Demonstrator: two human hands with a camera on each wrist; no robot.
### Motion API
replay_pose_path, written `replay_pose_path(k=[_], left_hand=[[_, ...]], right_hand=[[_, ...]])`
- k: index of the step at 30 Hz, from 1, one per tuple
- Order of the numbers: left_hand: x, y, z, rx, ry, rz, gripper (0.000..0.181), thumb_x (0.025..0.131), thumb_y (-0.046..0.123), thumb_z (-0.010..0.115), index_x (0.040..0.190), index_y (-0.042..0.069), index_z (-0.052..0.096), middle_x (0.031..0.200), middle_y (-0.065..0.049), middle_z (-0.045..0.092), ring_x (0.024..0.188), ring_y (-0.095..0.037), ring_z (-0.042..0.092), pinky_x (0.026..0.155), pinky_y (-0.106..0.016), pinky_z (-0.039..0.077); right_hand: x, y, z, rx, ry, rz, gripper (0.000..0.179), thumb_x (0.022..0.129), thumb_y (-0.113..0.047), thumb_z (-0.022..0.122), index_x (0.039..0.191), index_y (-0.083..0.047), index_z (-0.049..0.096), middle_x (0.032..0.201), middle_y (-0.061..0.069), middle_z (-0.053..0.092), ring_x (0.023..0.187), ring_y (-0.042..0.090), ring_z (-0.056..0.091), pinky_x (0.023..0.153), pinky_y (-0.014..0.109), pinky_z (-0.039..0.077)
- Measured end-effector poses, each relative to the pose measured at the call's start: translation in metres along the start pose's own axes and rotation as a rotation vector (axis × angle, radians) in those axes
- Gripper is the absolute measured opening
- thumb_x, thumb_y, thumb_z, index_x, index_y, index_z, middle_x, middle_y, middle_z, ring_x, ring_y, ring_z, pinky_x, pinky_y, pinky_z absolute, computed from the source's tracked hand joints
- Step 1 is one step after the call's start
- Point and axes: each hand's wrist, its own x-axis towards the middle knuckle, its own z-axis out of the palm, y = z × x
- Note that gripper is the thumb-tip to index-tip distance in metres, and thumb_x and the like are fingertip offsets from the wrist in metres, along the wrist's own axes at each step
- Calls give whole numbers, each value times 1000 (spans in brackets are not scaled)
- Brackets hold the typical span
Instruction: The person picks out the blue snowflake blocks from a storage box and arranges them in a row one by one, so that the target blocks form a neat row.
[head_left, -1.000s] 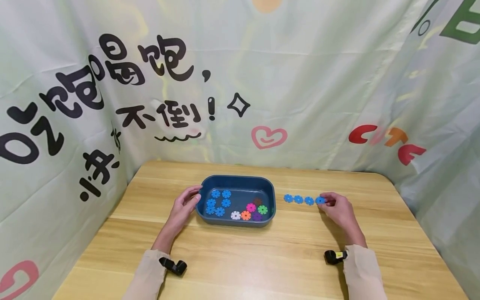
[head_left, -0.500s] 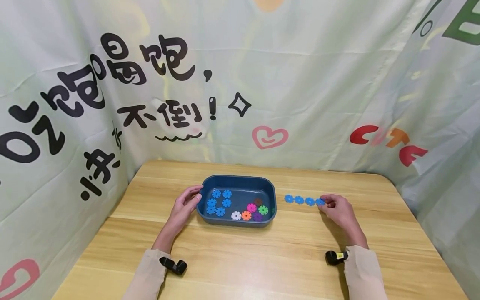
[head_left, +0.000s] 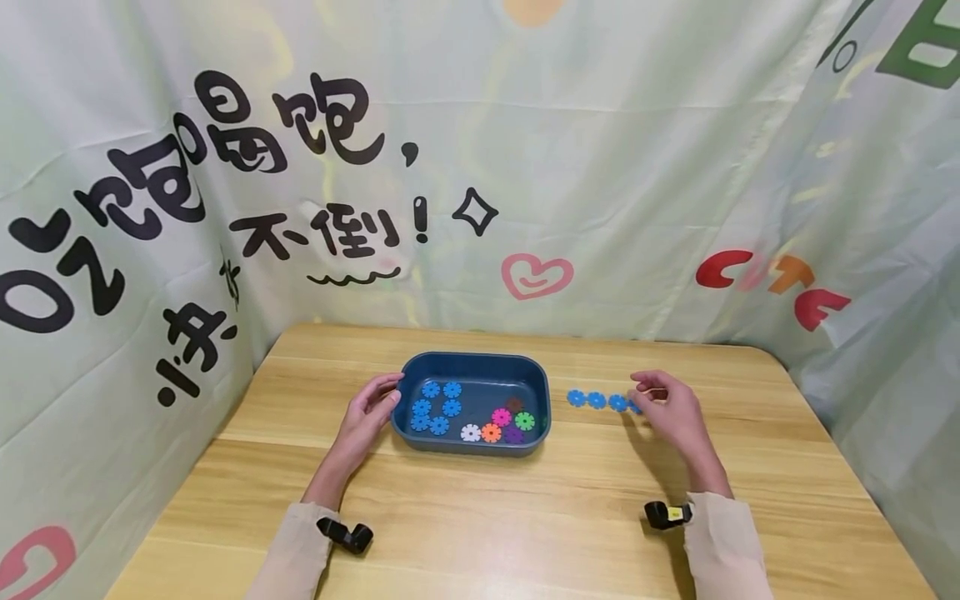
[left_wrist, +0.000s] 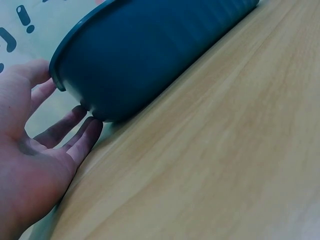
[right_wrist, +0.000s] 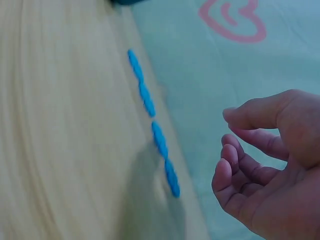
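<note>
My left hand rests at the left end of a dark blue tray, thumb at the rim and relaxed fingertips against the outer wall. Inside the tray, several blue snowflake discs lie at the left. Pink, green, orange, white, purple and brown discs lie at the right. On the table right of the tray is a row of blue snowflake discs; the right wrist view shows a small gap mid-row. My right hand hovers over the row's right end, fingers loosely bent and holding nothing, partly hiding the last disc.
A wooden table carries everything. Printed fabric hangs behind it and along both sides. Small black cameras are strapped at both wrists, the left camera and the right camera.
My right hand has let go of the rightmost blue snowflake disc and lifted above the row. My left hand stays at the tray, and the row lies about where it was.
</note>
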Motion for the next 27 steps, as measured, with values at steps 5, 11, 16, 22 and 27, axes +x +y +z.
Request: replay_pose_path(k=[5,11,16,22,27], left_hand=[[-1,1,0,5,2,-8,43,102,35,65,140,16,59,143,-8,53,130,-27,51,97,-27,53],[-2,1,0,15,1,-7,43,102,36,65,141,16,58,144,-9,53,130,-27,51,96,-27,53],[-1,1,0,5,0,-7,43,102,36,65,140,16,59,143,-9,53,130,-29,51,96,-27,53],[-2,1,-1,-7,-7,2,45,102,34,65,141,13,58,144,-11,52,130,-31,50,96,-25,53],[-1,1,0,-4,-9,4,45,103,34,65,142,13,58,144,-11,52,130,-30,50,97,-26,52]], right_hand=[[-1,-18,7,40,6,-77,31,100,-13,67,127,3,64,108,17,65,103,30,60,77,17,49],[-5,-37,15,63,0,-125,27,101,-13,67,124,0,64,106,14,65,100,28,61,79,16,50],[-7,-48,25,81,-3,-138,24,101,-12,66,123,-2,65,105,14,65,98,27,62,78,20,52],[-8,-61,40,102,-16,-153,22,99,-8,67,120,-3,66,103,12,66,96,27,64,78,28,55],[-11,-72,51,115,-33,-170,22,96,-6,70,118,-5,67,99,9,66,91,23,63,75,30,56]])
